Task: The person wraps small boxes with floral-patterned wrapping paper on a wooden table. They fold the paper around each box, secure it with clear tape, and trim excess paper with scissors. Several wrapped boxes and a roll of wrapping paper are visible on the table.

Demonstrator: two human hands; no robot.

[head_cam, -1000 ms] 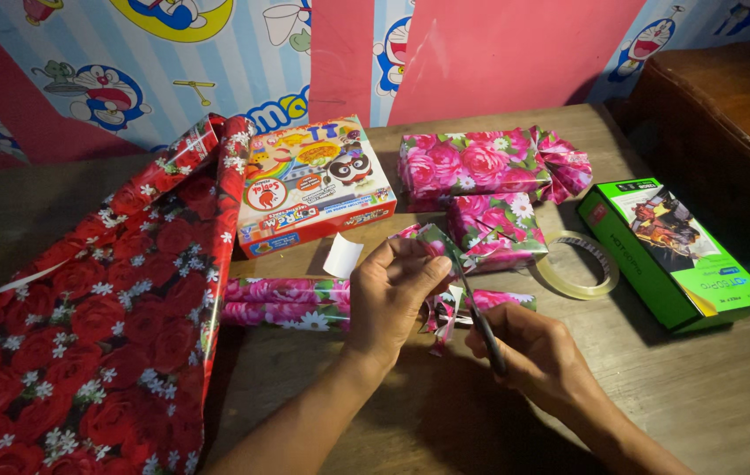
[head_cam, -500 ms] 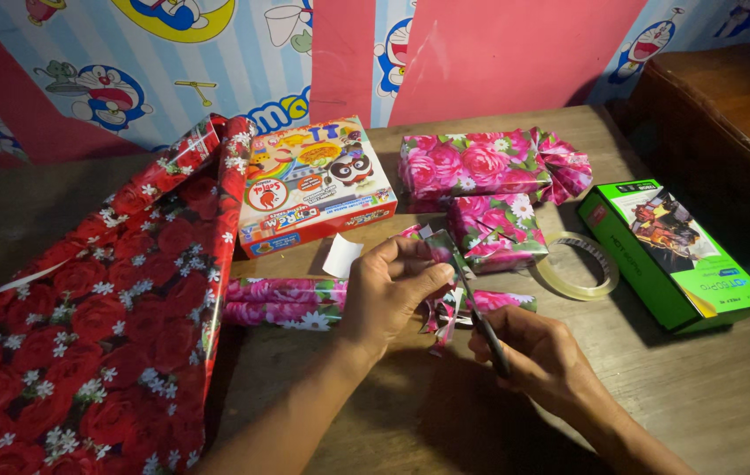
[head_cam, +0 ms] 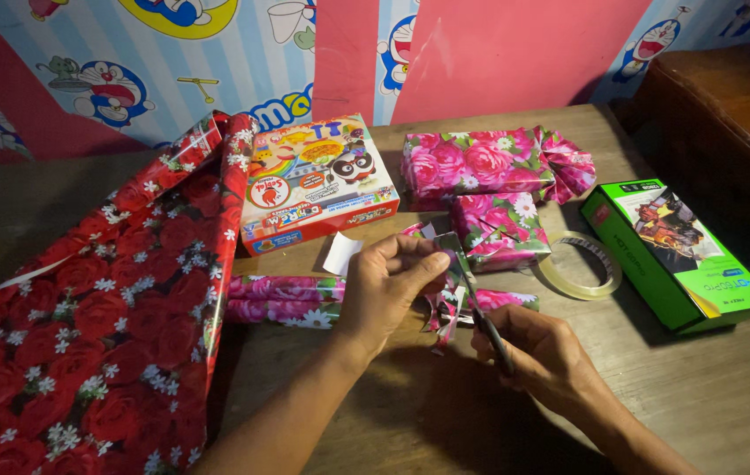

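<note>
1. Wrapping is looking partly done: two parcels in pink rose paper (head_cam: 480, 167) are lying finished at the far side, while a colourful toy box (head_cam: 318, 185) and a green box (head_cam: 674, 251) are sitting bare
2. Left hand (head_cam: 392, 286) is pinching a small folded scrap of pink floral paper (head_cam: 438, 242) between curled fingers, near the table's middle
3. Right hand (head_cam: 533, 352) is closing around scissors (head_cam: 476, 303), blades biting into the scrap
4. Scrap is looking glossy, creased, fringed with cut strips

– What am I wearing, from up here?
– Nothing on my arms: both forearms come in bare, no sleeve showing.
– And the hands?
– My left hand (head_cam: 388, 295) and right hand (head_cam: 537, 352) are bare, nails short.
</note>
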